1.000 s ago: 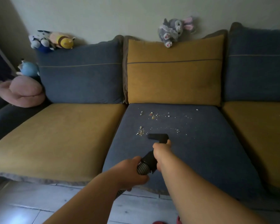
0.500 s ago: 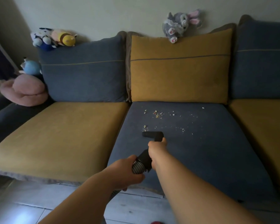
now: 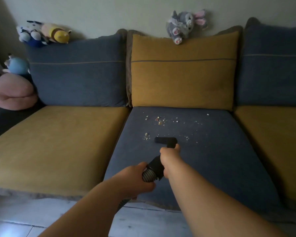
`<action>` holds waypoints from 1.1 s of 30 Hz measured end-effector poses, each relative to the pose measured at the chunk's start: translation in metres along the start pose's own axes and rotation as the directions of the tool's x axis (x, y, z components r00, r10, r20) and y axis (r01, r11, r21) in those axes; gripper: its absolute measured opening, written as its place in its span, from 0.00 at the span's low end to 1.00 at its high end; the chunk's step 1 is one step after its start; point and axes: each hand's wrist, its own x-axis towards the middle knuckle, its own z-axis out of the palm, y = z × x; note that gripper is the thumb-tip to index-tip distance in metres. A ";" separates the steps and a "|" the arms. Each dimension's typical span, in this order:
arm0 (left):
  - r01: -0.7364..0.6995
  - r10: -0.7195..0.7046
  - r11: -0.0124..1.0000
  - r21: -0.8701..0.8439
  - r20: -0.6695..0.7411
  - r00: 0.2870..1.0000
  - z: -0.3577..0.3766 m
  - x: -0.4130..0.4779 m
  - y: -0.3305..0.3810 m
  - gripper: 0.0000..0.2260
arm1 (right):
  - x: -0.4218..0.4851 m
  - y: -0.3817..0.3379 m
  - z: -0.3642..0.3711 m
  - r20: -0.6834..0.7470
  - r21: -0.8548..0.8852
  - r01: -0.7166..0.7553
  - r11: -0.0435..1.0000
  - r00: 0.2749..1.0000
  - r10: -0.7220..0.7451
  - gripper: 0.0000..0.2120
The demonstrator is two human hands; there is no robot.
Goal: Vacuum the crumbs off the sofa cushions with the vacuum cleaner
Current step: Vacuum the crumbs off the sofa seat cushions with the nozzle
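Sofa against a pale wall; the middle seat is a blue seat cushion (image 3: 212, 159) with a yellow back cushion (image 3: 183, 74) behind it. The black nozzle (image 3: 164, 140) lies flat on the blue fabric, about mid-cushion.

Crumbs (image 3: 159, 120): a small cluster just left of the nozzle, the main scatter beyond the nozzle toward the backrest, a few specks to its right.

Right hand (image 3: 169, 156) clamped around the black tube (image 3: 156, 165) directly behind the nozzle. Left hand (image 3: 137, 178) wrapped around the ribbed hose (image 3: 148, 176), further back from the nozzle.

Judgement: the near crumbs are being swept. Keep the nozzle flush to the fabric and move slowly in overlapping strokes. Take the cluster left of the nozzle first, then push on to the far scatter. The left hand should feed hose slack so the nozzle does not lift. A ploughing edge could flick the light crumbs away.

Not visible: the vacuum body. The nozzle mouth faces down, so contact and suction are unconfirmed. The right hand's fingers are hidden behind the hand. The seam beyond the nozzle is too dim to check for crumbs
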 end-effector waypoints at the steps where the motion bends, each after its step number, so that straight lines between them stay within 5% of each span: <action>1: 0.009 -0.009 1.000 -0.008 -0.001 1.000 -0.004 -0.003 -0.004 0.19 | -0.001 0.000 0.005 0.024 0.021 -0.014 1.000 1.000 0.013 0.29; 7: 0.056 -0.054 0.995 -0.089 0.022 0.998 -0.023 -0.008 -0.018 0.20 | 0.008 0.006 0.033 0.068 -0.014 -0.035 0.999 0.997 0.036 0.31; 10: 0.076 -0.075 0.992 -0.104 0.017 0.997 -0.028 -0.003 -0.018 0.19 | 0.017 -0.002 0.036 0.011 -0.033 -0.182 0.983 0.983 0.182 0.35; 15: 0.097 -0.091 0.989 -0.110 0.051 0.994 -0.030 0.004 -0.011 0.16 | 0.033 0.000 0.025 0.086 0.220 -0.265 0.939 0.964 0.252 0.33; 27: 0.033 -0.015 0.991 -0.127 0.142 0.990 -0.003 0.045 0.042 0.20 | 0.056 -0.026 -0.039 -0.081 0.161 -0.195 0.968 0.974 0.209 0.39; 33: 0.077 -0.061 0.985 -0.155 0.107 0.992 -0.010 0.036 0.031 0.19 | 0.059 -0.019 -0.018 -0.005 0.161 -0.161 0.974 0.986 0.164 0.38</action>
